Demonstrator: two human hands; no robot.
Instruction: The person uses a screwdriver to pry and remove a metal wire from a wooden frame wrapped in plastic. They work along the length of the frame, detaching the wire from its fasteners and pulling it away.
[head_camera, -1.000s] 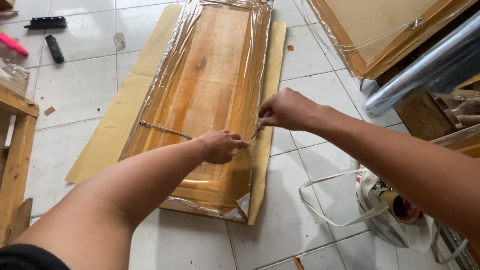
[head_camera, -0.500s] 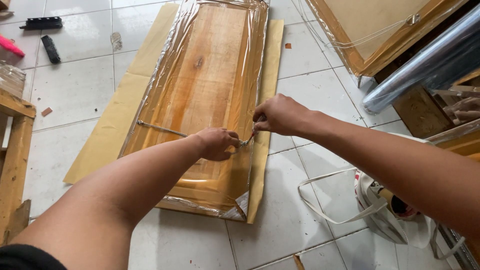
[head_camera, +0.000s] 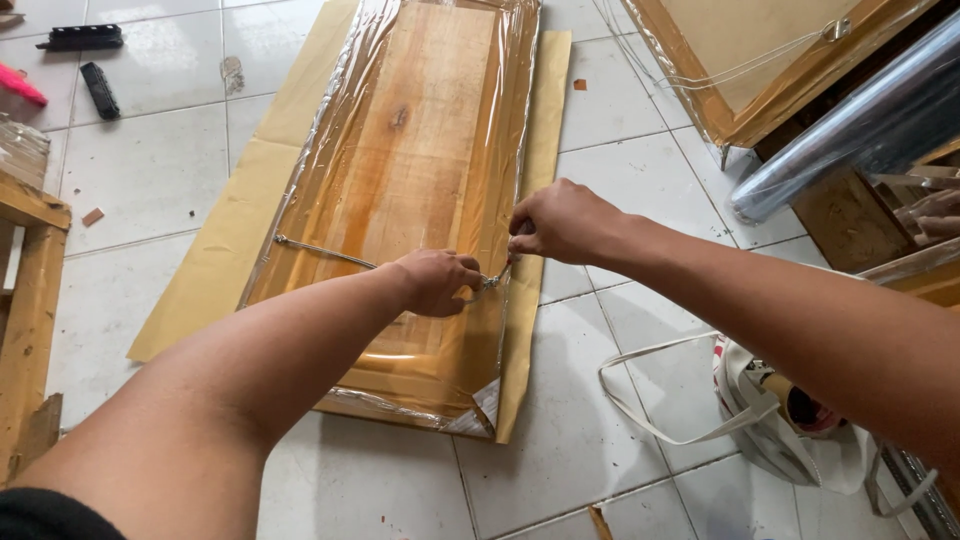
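Two bare hands meet over the right edge of a long wooden panel (head_camera: 420, 150) that lies flat on the tiled floor (head_camera: 160, 160), wrapped in clear plastic film and resting on a sheet of brown paper (head_camera: 225, 235). The left hand (head_camera: 437, 281) sits on the film with its fingers curled together, pinching a twisted strand of plastic (head_camera: 325, 252) that runs away from the fingertips to the left, across the full width of the panel to its far edge. Just right of those fingertips, the right hand (head_camera: 562, 222) hovers over the panel's rim, its fingers closed into a loose fist, pinching the other end of the strand; the short stretch of strand between the two hands is small and partly hidden, so whether it is knotted there cannot be told. The two hands are close but not touching.

Below the fingers, toward the person, the near corner of the panel shows bunched, silvery film. Beyond the fingers the panel stretches away up the floor. Well to the right of the right hand lie a white cloth bag (head_camera: 790, 430) with long handles, a roll of clear film (head_camera: 860, 120), and a second wrapped wooden frame (head_camera: 740, 60). Far to the left of the left hand stand a wooden frame (head_camera: 25, 290) and two black objects (head_camera: 98, 88) on the tiles.
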